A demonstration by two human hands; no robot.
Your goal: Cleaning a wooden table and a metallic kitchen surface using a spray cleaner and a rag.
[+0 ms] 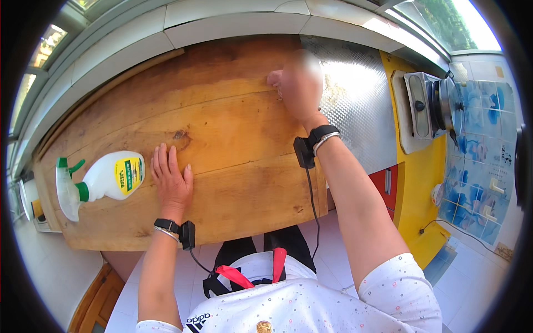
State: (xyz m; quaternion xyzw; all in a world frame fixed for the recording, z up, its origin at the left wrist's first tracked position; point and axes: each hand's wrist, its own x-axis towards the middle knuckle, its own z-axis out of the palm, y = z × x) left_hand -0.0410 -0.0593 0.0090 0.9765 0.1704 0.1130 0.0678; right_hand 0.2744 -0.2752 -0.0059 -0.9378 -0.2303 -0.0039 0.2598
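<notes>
A wooden board tabletop lies before me, darker and glossier towards its back edge. My left hand rests palm down on its left part, fingers slightly apart, holding nothing. Just left of it a white spray bottle with a green and white trigger head lies on its side. My right hand is at the back right of the board, beside the patterned metal sheet, and is partly blurred. Something pinkish, perhaps a cloth, shows at the left of that hand; whether the fingers grip it is unclear.
A shiny patterned metal sheet adjoins the board at right. Beyond it, a gas stove with a lidded pan stands on a yellow counter. A tiled ledge runs behind. Black cables hang from both wrist devices.
</notes>
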